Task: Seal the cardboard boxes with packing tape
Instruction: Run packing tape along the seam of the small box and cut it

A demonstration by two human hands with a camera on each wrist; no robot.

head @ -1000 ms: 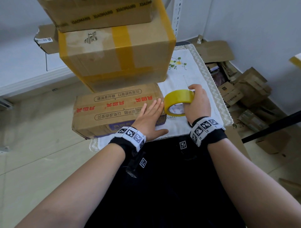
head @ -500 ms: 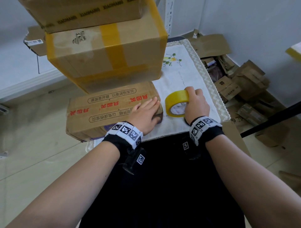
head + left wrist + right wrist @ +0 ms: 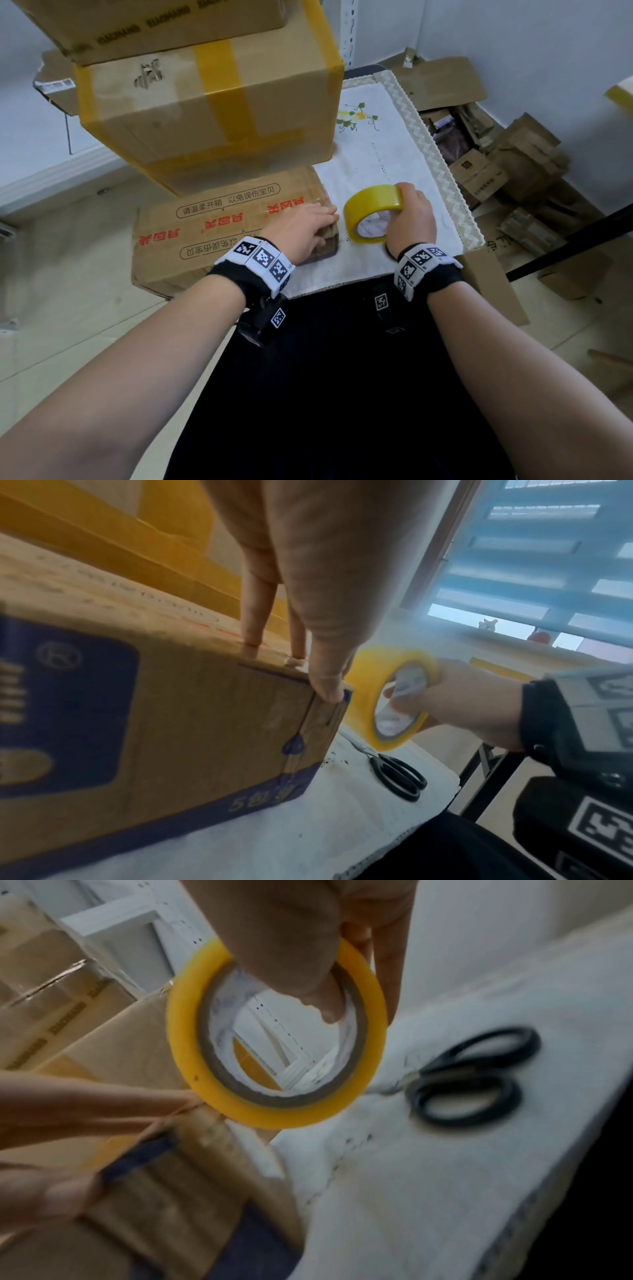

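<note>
A low cardboard box (image 3: 219, 233) with red and black print lies on the white tablecloth (image 3: 383, 164). My left hand (image 3: 301, 229) rests flat on its top right corner, fingers straight, the thumb (image 3: 325, 669) on the corner edge. My right hand (image 3: 411, 219) grips a yellow tape roll (image 3: 371, 212) just right of the box, thumb inside the core (image 3: 308, 988), fingers over the rim. The roll (image 3: 394, 696) stands on edge, close to the box corner (image 3: 192, 1123).
A taped box (image 3: 205, 113) sits stacked behind the low one, with another box (image 3: 154, 27) on top of it. Black scissors (image 3: 469, 1077) lie on the cloth right of the roll. Flattened cartons (image 3: 507, 178) are piled on the floor to the right.
My left hand slid right to the box's top right corner. My right hand turned the tape roll and brought it slightly lower, still close to the box.
</note>
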